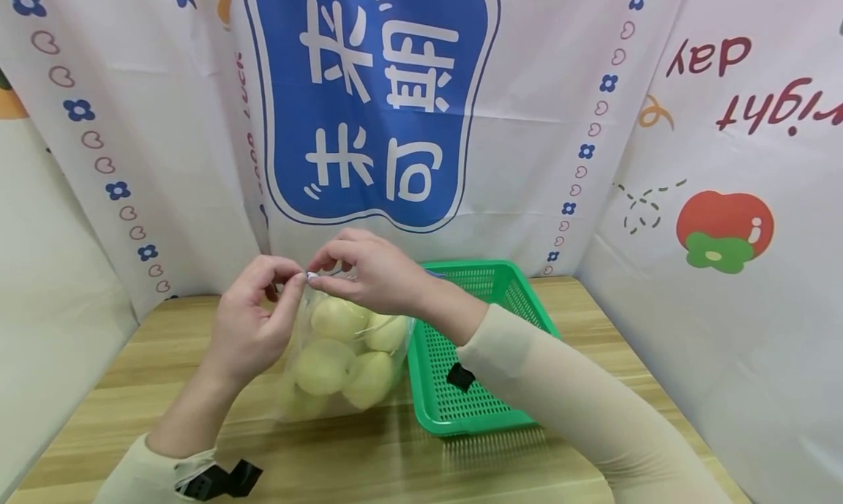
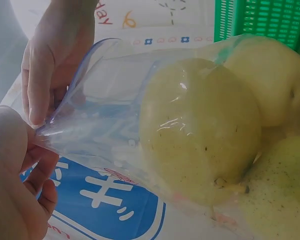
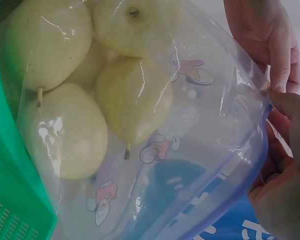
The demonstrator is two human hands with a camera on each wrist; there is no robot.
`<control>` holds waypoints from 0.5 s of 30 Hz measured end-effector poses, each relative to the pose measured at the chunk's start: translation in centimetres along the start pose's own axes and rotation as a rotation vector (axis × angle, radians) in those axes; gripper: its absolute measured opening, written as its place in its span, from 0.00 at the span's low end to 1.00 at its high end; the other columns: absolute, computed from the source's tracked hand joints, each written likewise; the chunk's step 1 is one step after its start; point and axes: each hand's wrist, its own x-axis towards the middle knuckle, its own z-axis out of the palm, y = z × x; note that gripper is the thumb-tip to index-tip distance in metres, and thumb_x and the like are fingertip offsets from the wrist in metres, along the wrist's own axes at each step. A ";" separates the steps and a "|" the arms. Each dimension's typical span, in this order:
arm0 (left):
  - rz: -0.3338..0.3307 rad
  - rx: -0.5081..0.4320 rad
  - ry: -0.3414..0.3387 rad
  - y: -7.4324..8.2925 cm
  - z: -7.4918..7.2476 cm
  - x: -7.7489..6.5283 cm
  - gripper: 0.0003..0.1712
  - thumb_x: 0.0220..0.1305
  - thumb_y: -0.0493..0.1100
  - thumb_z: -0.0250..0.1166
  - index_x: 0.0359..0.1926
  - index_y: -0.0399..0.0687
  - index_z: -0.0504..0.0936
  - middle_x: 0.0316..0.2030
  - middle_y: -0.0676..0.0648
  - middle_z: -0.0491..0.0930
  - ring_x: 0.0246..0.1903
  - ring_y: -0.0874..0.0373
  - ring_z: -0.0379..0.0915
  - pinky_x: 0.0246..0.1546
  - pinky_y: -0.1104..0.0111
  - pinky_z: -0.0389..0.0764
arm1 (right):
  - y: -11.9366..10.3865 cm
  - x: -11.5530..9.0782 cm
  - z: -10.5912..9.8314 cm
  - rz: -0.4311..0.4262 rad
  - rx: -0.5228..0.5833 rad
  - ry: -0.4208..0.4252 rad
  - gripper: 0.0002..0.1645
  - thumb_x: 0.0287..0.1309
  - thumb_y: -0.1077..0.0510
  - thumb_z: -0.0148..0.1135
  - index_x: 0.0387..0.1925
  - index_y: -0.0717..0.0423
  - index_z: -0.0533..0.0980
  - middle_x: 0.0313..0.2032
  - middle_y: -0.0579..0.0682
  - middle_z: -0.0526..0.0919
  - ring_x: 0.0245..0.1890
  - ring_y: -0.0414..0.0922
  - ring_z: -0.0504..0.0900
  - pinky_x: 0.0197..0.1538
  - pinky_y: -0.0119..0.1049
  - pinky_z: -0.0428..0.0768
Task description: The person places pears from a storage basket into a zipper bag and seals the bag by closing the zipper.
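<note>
A clear plastic bag (image 3: 205,130) with small printed cartoon figures holds several pale yellow-green pears (image 1: 323,365). Along its mouth runs a bluish edge strip (image 3: 262,150). At one top corner of the bag, my left hand (image 1: 260,321) pinches the edge between thumb and forefinger. My right hand (image 1: 372,270) grips the same edge right beside it, the two sets of fingertips almost meeting. In the left wrist view, the plastic is drawn to a point at the fingers, and the pears (image 2: 200,130) sit lower in the bag.
To the right of the bag stands a green perforated basket (image 1: 484,425), partly behind my right forearm. Both rest on a wood-grain table (image 1: 329,460). A printed white cloth (image 1: 540,123) hangs behind and along the sides.
</note>
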 end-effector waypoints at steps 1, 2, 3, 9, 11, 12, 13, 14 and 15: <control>-0.007 -0.002 -0.003 0.1 -0.1 0.0 0.05 0.66 0.29 0.64 0.37 0.41 0.83 0.35 0.46 0.80 0.36 0.65 0.69 0.33 0.74 0.67 | 0.0 0.1 0.1 -0.007 -0.011 -0.001 0.11 0.69 0.47 0.64 0.47 0.45 0.84 0.44 0.38 0.82 0.50 0.37 0.76 0.51 0.24 0.77; -0.012 -0.003 -0.004 0.1 -0.1 -0.1 0.05 0.66 0.29 0.64 0.37 0.41 0.83 0.35 0.47 0.79 0.36 0.65 0.68 0.33 0.74 0.68 | 0.0 0.1 0.2 -0.013 -0.027 -0.002 0.11 0.69 0.47 0.64 0.47 0.44 0.84 0.44 0.38 0.82 0.49 0.37 0.76 0.50 0.23 0.77; -0.016 -0.006 -0.005 0.1 -0.1 -0.2 0.05 0.66 0.29 0.64 0.37 0.41 0.83 0.35 0.48 0.79 0.36 0.65 0.68 0.34 0.74 0.68 | 0.0 0.2 0.3 -0.020 -0.042 -0.004 0.10 0.70 0.47 0.63 0.46 0.44 0.84 0.44 0.38 0.82 0.49 0.37 0.76 0.49 0.23 0.76; 0.007 -0.024 0.033 0.3 -0.2 -0.7 0.04 0.66 0.29 0.63 0.38 0.39 0.83 0.34 0.49 0.78 0.34 0.65 0.67 0.35 0.73 0.67 | -0.3 0.1 0.5 -0.089 -0.131 -0.002 0.09 0.71 0.48 0.63 0.45 0.45 0.84 0.44 0.40 0.82 0.47 0.38 0.77 0.47 0.24 0.75; 0.019 -0.035 0.048 0.3 -0.2 -0.8 0.04 0.66 0.29 0.63 0.38 0.38 0.83 0.34 0.49 0.78 0.34 0.65 0.67 0.35 0.73 0.67 | -0.3 0.1 0.4 -0.104 -0.151 0.002 0.09 0.70 0.49 0.63 0.45 0.46 0.83 0.44 0.40 0.82 0.47 0.39 0.77 0.48 0.24 0.75; 0.024 -0.038 0.057 0.3 -0.2 -0.8 0.04 0.65 0.29 0.63 0.38 0.38 0.83 0.34 0.49 0.78 0.34 0.65 0.67 0.34 0.73 0.67 | -0.2 0.0 0.4 -0.107 -0.161 0.003 0.09 0.70 0.49 0.63 0.45 0.46 0.83 0.44 0.40 0.82 0.46 0.39 0.77 0.47 0.24 0.75; 0.026 -0.045 0.064 0.4 -0.2 -0.8 0.04 0.65 0.28 0.63 0.38 0.37 0.83 0.34 0.48 0.78 0.34 0.65 0.67 0.34 0.72 0.67 | -0.1 0.0 0.4 -0.108 -0.169 0.002 0.09 0.70 0.49 0.63 0.45 0.45 0.83 0.43 0.40 0.82 0.46 0.39 0.77 0.47 0.24 0.75; 0.024 -0.050 0.069 0.3 -0.3 -0.9 0.04 0.65 0.28 0.63 0.38 0.36 0.83 0.33 0.48 0.78 0.34 0.65 0.68 0.34 0.72 0.67 | 0.1 -0.1 0.4 -0.103 -0.178 -0.001 0.09 0.70 0.49 0.63 0.45 0.45 0.83 0.43 0.40 0.82 0.46 0.38 0.77 0.48 0.24 0.75; 0.021 -0.054 0.075 0.3 -0.3 -0.9 0.03 0.65 0.28 0.63 0.38 0.36 0.82 0.33 0.48 0.78 0.34 0.65 0.68 0.34 0.72 0.67 | 0.3 -0.2 0.4 -0.099 -0.186 -0.002 0.08 0.70 0.49 0.63 0.45 0.45 0.83 0.43 0.40 0.81 0.46 0.38 0.76 0.48 0.24 0.76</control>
